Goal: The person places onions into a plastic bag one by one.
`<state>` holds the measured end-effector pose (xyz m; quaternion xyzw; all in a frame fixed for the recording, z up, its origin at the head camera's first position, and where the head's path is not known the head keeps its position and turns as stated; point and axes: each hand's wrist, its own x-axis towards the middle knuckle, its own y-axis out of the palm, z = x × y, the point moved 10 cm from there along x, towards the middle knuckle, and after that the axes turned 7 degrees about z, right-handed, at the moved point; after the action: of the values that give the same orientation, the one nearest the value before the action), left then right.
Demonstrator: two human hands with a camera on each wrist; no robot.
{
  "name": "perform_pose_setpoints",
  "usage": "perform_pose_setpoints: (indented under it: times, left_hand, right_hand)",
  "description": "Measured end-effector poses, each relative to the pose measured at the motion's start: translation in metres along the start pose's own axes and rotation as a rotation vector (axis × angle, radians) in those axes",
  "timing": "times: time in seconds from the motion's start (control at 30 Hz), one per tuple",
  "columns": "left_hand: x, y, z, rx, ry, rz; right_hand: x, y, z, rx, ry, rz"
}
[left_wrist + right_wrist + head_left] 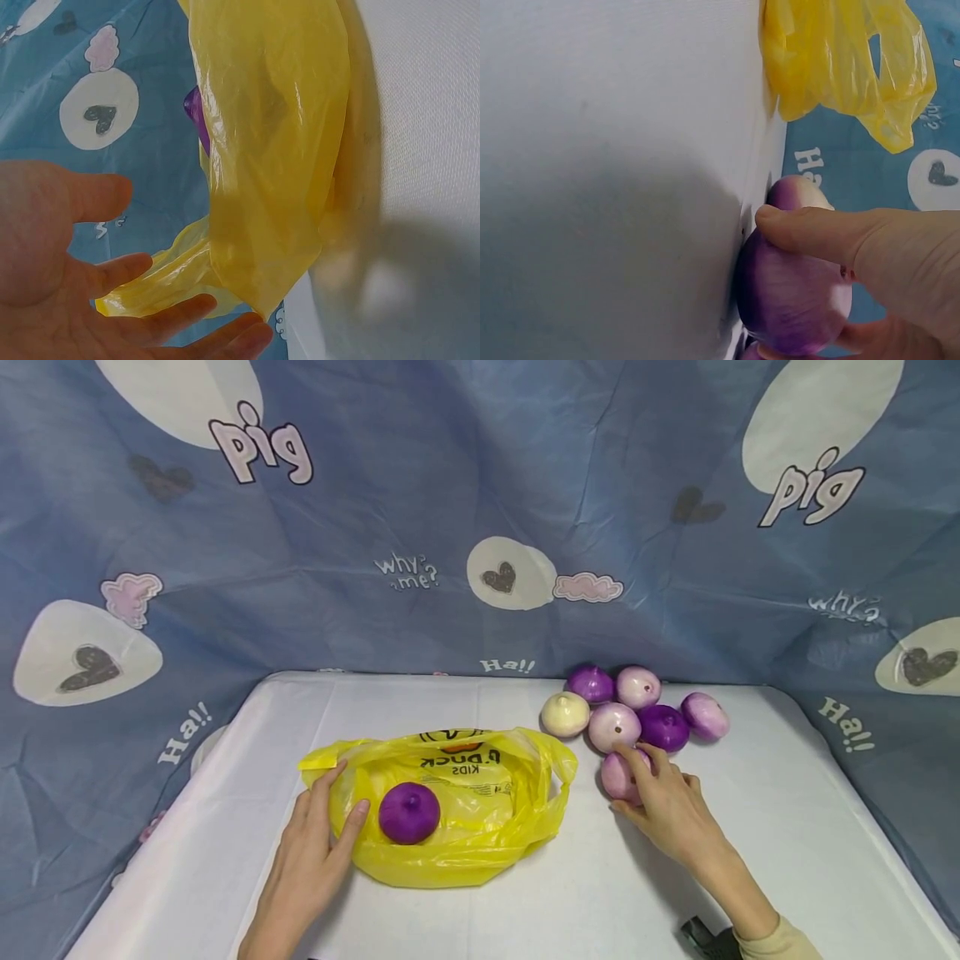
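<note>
My right hand [670, 800] grips a pink-purple onion [619, 778] at the near edge of a group of onions, and in the right wrist view the thumb lies across this onion [791, 292]. A yellow plastic bag [457, 865] lies with its mouth spread, and a dark purple onion [408, 814] shows within it. At the bag's left side is my left hand [306, 852], its fingers extended and its fingertips right at the plastic. In the left wrist view the fingers [176, 319] of that hand are spread beside the yellow bag [277, 150].
Several more onions cluster at the back right, among them a cream one [566, 714], a purple one [664, 729] and a pink one [705, 717] set to the right. Behind the white table [240, 793] hangs a blue printed cloth [375, 510]. A black object [708, 937] sits by the right sleeve.
</note>
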<state>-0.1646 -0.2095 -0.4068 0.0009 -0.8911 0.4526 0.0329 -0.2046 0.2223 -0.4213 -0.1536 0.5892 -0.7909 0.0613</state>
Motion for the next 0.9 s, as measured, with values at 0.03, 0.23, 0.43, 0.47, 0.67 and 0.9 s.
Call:
perform_pose_setpoints:
  times: [0.03,0.23,0.43,0.47,0.67,0.9]
  left_hand:
    - [0.000,0.000,0.000,0.001,0.003,-0.001]
    - [-0.001,-0.001,0.000,-0.005,0.005,-0.005]
    - [0.000,-0.002,-0.001,-0.003,0.009,-0.009]
    - [0.000,-0.002,-0.001,-0.006,0.010,-0.006]
    - [0.000,-0.002,0.000,-0.002,-0.001,0.008]
    - [-0.001,-0.002,-0.001,-0.006,0.000,-0.002]
  right_hand:
    - [0.000,0.000,0.000,0.000,-0.002,0.002]
    - [0.001,-0.002,0.001,-0.003,-0.005,0.005]
    - [0.002,-0.007,0.003,-0.004,0.000,0.014]
    - [0.002,-0.007,0.003,-0.004,0.001,0.015]
    - [0.002,-0.012,0.011,0.005,-0.006,0.005]
    - [0.001,-0.017,0.018,0.004,-0.014,-0.014]
